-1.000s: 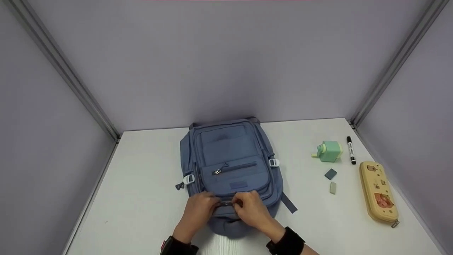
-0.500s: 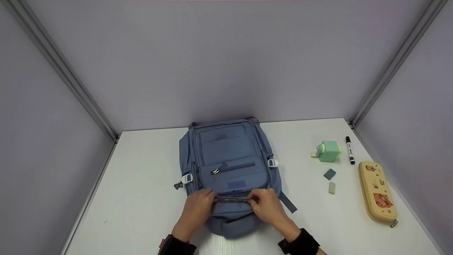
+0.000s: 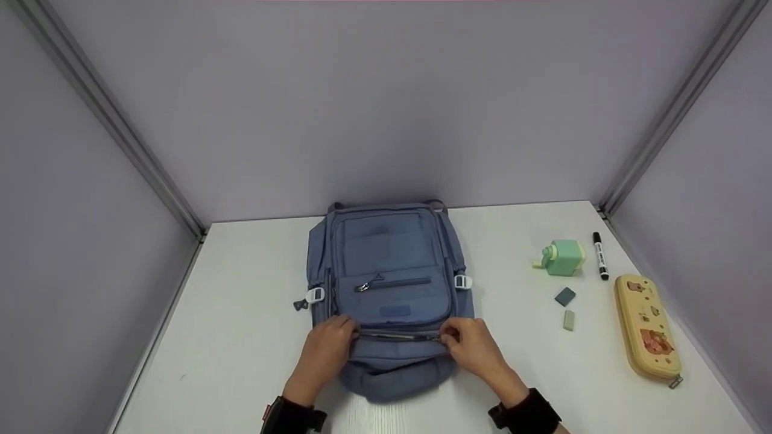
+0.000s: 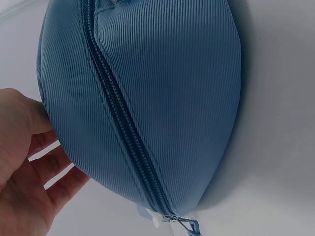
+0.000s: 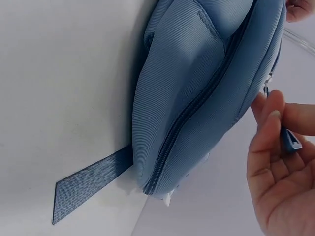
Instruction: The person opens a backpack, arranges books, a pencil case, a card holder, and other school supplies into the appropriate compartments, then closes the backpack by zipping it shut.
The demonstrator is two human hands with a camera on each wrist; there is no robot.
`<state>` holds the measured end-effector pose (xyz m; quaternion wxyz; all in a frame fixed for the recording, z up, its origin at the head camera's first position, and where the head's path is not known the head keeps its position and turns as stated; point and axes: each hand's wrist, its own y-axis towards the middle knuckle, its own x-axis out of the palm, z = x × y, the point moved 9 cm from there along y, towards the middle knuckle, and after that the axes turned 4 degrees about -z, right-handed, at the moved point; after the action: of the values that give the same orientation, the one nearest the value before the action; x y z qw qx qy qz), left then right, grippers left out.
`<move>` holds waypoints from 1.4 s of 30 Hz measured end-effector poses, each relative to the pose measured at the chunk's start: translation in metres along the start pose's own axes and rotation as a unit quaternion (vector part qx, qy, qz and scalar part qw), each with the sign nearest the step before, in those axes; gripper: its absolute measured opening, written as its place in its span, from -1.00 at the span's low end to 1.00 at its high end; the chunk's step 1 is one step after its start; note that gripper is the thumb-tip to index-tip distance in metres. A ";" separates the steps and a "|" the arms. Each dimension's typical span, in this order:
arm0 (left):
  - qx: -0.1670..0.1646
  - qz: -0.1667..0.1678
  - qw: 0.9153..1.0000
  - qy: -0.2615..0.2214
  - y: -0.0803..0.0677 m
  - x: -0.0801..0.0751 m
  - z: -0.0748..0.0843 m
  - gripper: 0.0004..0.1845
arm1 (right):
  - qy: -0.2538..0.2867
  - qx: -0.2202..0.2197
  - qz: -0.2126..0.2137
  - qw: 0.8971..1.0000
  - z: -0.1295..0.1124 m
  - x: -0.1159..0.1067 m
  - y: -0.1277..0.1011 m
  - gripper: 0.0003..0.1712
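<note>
One zipper stretches crosswise from the left hand, which grips the backpack, to the right hand, which pinches the pull at that end.

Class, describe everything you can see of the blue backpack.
The blue backpack looks made of ribbed fabric and lies front up on the white table. It has several zips, white side buckles, a small front label and a loose strap. Its near end bulges and creases. The left hand holds it beside the near front zip; the right hand pinches that zip's pull.
</note>
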<state>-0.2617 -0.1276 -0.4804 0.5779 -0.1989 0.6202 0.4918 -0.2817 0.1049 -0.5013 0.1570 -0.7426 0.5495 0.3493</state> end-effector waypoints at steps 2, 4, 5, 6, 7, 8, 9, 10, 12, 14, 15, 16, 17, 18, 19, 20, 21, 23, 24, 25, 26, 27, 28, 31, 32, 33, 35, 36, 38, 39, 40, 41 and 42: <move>0.006 -0.018 1.000 -0.013 -0.001 0.002 0.002 -0.88 | -0.011 0.004 -0.029 1.000 -0.001 0.007 0.001 -0.82; 0.009 -0.043 0.998 -0.035 -0.001 0.005 0.006 -0.89 | -0.022 0.002 -0.056 0.998 -0.004 0.014 0.000 -0.79; 0.011 -0.055 0.998 -0.042 0.000 0.007 0.008 -0.90 | -0.031 0.002 -0.067 0.997 -0.004 0.017 -0.001 -0.78; 0.013 -0.066 0.996 -0.050 0.000 0.008 0.011 -0.91 | -0.040 0.004 -0.077 0.996 -0.005 0.019 -0.001 -0.76; 0.015 -0.075 0.995 -0.059 0.001 0.009 0.014 -0.91 | -0.048 0.006 -0.082 0.995 -0.006 0.021 -0.002 -0.75; 0.016 -0.084 0.994 -0.065 0.003 0.011 0.017 -0.92 | -0.054 0.009 -0.085 0.995 -0.006 0.023 -0.002 -0.77; 0.019 -0.089 0.993 -0.070 0.004 0.012 0.021 -0.93 | -0.056 0.015 -0.088 0.994 -0.006 0.024 -0.002 -0.79; 0.024 -0.089 0.993 -0.071 0.006 0.013 0.025 -0.95 | -0.059 0.021 -0.088 0.994 -0.006 0.024 -0.002 -0.83; 0.030 -0.090 0.993 -0.073 0.010 0.015 0.032 -0.95 | -0.060 0.031 -0.088 0.994 -0.007 0.025 -0.001 -0.89; 0.038 -0.088 0.993 -0.067 0.014 0.018 0.040 -0.96 | -0.061 0.031 -0.082 0.994 -0.009 0.023 0.000 -0.93; 0.042 -0.087 0.993 -0.061 0.016 0.020 0.043 -0.96 | -0.062 0.029 -0.077 0.995 -0.011 0.022 0.000 -0.93; 0.044 -0.086 0.994 -0.055 0.018 0.021 0.046 -0.96 | -0.062 0.024 -0.069 0.995 -0.013 0.021 0.001 -0.93; 0.048 -0.084 0.994 -0.048 0.020 0.023 0.050 -0.95 | -0.063 0.017 -0.057 0.996 -0.015 0.019 0.002 -0.93; 0.051 -0.081 0.995 -0.042 0.021 0.024 0.053 -0.96 | -0.064 0.008 -0.044 0.997 -0.018 0.017 0.002 -0.92; 0.054 -0.076 0.995 -0.036 0.023 0.024 0.056 -0.96 | -0.062 0.002 -0.030 0.998 -0.020 0.014 0.003 -0.92; 0.057 -0.069 0.995 -0.032 0.024 0.024 0.059 -0.95 | -0.059 -0.005 -0.015 0.998 -0.022 0.012 0.003 -0.93; 0.060 -0.062 0.996 -0.029 0.025 0.024 0.061 -0.95 | -0.056 -0.012 0.000 0.998 -0.024 0.009 0.003 -0.92; 0.064 -0.044 0.997 -0.027 0.028 0.024 0.064 -0.94 | -0.048 -0.022 0.028 0.998 -0.027 0.003 0.004 -0.91; 0.066 -0.034 0.997 -0.025 0.029 0.023 0.065 -0.93 | -0.043 -0.025 0.039 0.998 -0.028 0.000 0.004 -0.91; 0.068 -0.024 0.997 -0.022 0.030 0.023 0.066 -0.93 | -0.038 -0.028 0.047 0.998 -0.028 -0.003 0.004 -0.91; 0.070 -0.014 0.997 -0.019 0.031 0.022 0.067 -0.93 | -0.035 -0.030 0.052 0.998 -0.028 -0.005 0.004 -0.91; 0.071 -0.002 0.997 -0.014 0.031 0.022 0.067 -0.93 | -0.034 -0.032 0.055 0.997 -0.028 -0.006 0.004 -0.91; 0.074 0.009 0.997 -0.008 0.032 0.021 0.068 -0.93 | -0.034 -0.033 0.053 0.997 -0.027 -0.008 0.004 -0.92; 0.080 0.036 0.996 0.009 0.033 0.019 0.069 -0.92 | -0.042 -0.041 0.031 0.998 -0.025 -0.009 0.005 -0.94; 0.082 0.041 0.996 0.012 0.033 0.018 0.070 -0.92 | -0.046 -0.045 0.019 0.998 -0.024 -0.009 0.005 -0.94; 0.085 0.044 0.995 0.014 0.032 0.018 0.070 -0.90 | -0.051 -0.050 0.009 0.997 -0.024 -0.009 0.005 -0.95; 0.089 0.046 0.995 0.015 0.032 0.017 0.071 -0.86 | -0.058 -0.061 -0.012 0.996 -0.023 -0.008 0.005 -0.95; 0.090 0.046 0.995 0.016 0.032 0.017 0.071 -0.84 | -0.061 -0.066 -0.020 0.996 -0.022 -0.008 0.005 -0.95; 0.093 0.048 0.994 0.015 0.032 0.017 0.072 -0.78 | -0.072 -0.073 -0.029 0.994 -0.020 -0.008 0.004 -0.94; 0.095 0.049 0.994 0.016 0.032 0.017 0.073 -0.74 | -0.080 -0.075 -0.028 0.994 -0.018 -0.009 0.004 -0.94; 0.096 0.052 0.994 0.017 0.032 0.016 0.073 -0.71 | -0.086 -0.075 -0.027 0.993 -0.017 -0.010 0.004 -0.94; 0.097 0.054 0.994 0.017 0.031 0.016 0.073 -0.67 | -0.094 -0.073 -0.023 0.993 -0.016 -0.012 0.004 -0.94; 0.098 0.058 0.993 0.015 0.031 0.015 0.073 -0.65 | -0.102 -0.069 -0.017 0.992 -0.014 -0.013 0.004 -0.93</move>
<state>-0.2526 -0.0474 -0.4714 0.5558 -0.1128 0.6845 0.4580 -0.2824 0.1045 -0.4819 0.1665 -0.7210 0.4926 0.4580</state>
